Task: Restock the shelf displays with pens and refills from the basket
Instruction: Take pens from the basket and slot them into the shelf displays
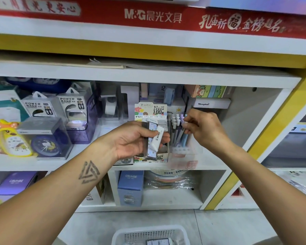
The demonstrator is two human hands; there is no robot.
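Note:
My left hand (pixel 136 138) grips a small bundle of lead refill cases (pixel 153 140), white and dark, in front of the refill display box (pixel 151 113) printed 0.7 HB. My right hand (pixel 203 129) pinches the top of a pastel pen (pixel 184 122) in the clear pen stand (pixel 182 149) just right of that box. Several more pastel pens (pixel 175 128) stand upright in the stand. The white basket (pixel 124 236) sits on the floor below, with a dark packet (pixel 158 242) inside.
Power bank boxes (pixel 72 106), clocks in clear cases (pixel 46 138) and a yellow toy clock (pixel 12 140) fill the shelf's left side. Blue and purple CRUHRE boxes (pixel 131 186) stand on the lower shelf. A yellow post (pixel 265 135) borders the bay on the right.

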